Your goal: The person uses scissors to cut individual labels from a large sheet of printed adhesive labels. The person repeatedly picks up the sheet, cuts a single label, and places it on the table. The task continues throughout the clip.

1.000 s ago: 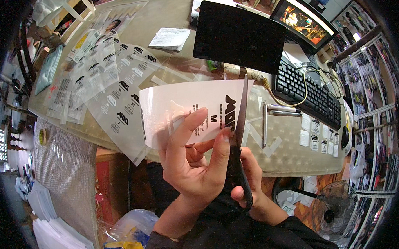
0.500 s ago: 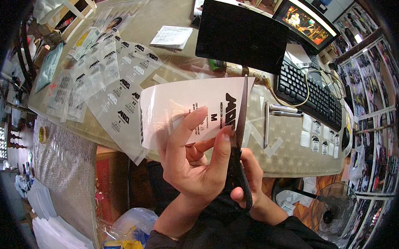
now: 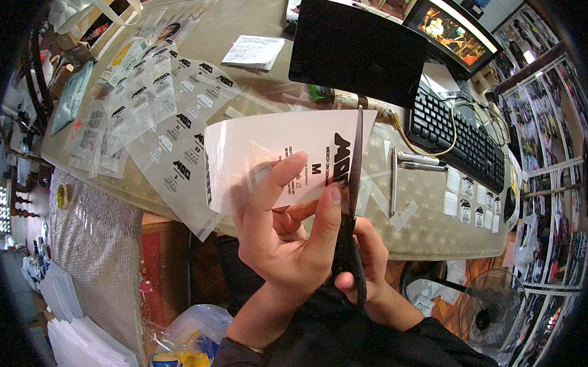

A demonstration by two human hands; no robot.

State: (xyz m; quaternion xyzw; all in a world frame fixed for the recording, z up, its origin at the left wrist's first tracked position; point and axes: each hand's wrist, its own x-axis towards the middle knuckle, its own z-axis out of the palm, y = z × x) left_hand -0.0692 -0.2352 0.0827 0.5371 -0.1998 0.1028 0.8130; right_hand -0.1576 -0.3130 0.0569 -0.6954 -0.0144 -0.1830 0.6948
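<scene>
My left hand [image 3: 286, 232] pinches a curved strip of translucent film [image 3: 234, 147] printed with black lettering, thumb on the near edge and fingers against its face. In my right hand [image 3: 371, 265] is a pair of black-handled scissors [image 3: 356, 188], pointing away from me. Its long dark blade stands along the film's right end, just right of the large black print. Part of the handles and most of my right fingers are hidden behind the scissors and my left hand. Small cut labels [image 3: 466, 203] lie in rows at the desk's right.
Larger printed film sheets [image 3: 193, 90] spread over the left of the desk [image 3: 252, 91]. A folded white paper [image 3: 254, 52], a dark laptop or panel [image 3: 354, 49], a keyboard [image 3: 457, 136] and pens [image 3: 393, 180] lie beyond. A fan [image 3: 486, 312] stands lower right.
The scissors' handles have come closer together and moved up slightly, with my right thumb higher. The film has shifted slightly; my left hand keeps its pinch.
</scene>
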